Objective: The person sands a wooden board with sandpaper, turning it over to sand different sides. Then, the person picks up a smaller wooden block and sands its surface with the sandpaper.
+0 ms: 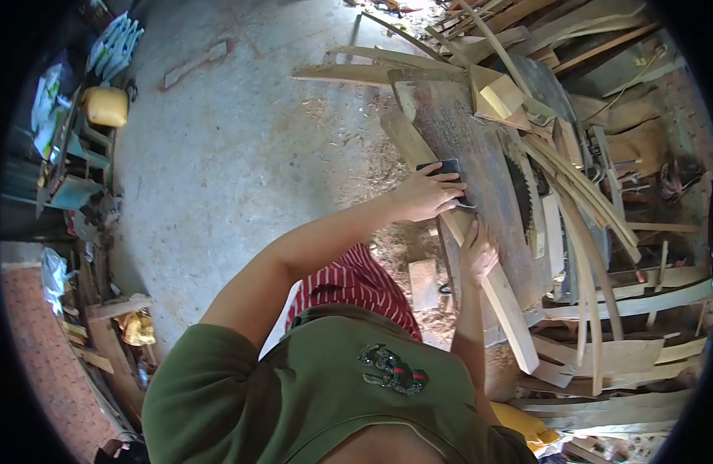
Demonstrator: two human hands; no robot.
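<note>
My left hand (430,195) reaches across from the left, its fingers curled over a dark flat block (443,166) pressed on the upper face of a long wooden piece (505,303). A pale sheet edge shows under those fingers. Nearer to me, my right hand (478,251) grips the same wooden piece from the side, fingers around it. The piece lies diagonally along the left edge of a worn worktable (492,182), and its near end sticks out past the table. A toothed circular saw blade (519,189) stands up through the tabletop to the right of both hands.
Long thin wood strips (584,197) lie right of the blade. A wood block (499,97) and boards pile up at the table's far end. Sawdust and an offcut (424,284) lie on the floor. A yellow container (106,106) and shelving stand at the left.
</note>
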